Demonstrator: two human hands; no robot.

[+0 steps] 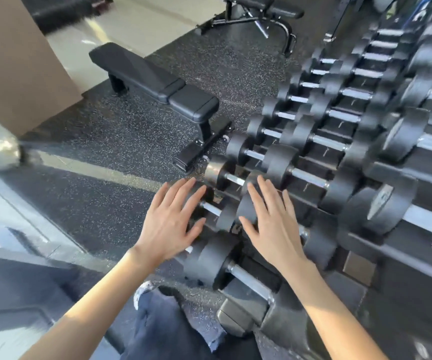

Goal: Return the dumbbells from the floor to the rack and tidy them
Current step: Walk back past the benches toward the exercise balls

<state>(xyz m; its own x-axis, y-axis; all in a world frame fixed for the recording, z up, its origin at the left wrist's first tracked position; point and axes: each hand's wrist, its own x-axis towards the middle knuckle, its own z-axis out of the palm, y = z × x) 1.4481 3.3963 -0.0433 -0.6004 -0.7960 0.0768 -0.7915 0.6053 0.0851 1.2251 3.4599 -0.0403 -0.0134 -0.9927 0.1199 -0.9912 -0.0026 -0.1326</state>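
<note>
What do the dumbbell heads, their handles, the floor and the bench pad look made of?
Dumbbell heads: matte black, likely rubber-coated; dull, no glare. Handles: bright silver metal, probably chromed steel; sharp highlights. Floor: black matting with pale flecks, likely rubber. Bench pad: smooth black cover, vinyl or leather-like; soft sheen, visible seam.

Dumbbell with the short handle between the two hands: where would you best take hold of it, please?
Grip the dumbbell by its bare steel handle, probably from above with one hand. It lies level and exposed between the round heads, and neighbouring dumbbells crowd either side. The left hand is open and nearest.
</note>
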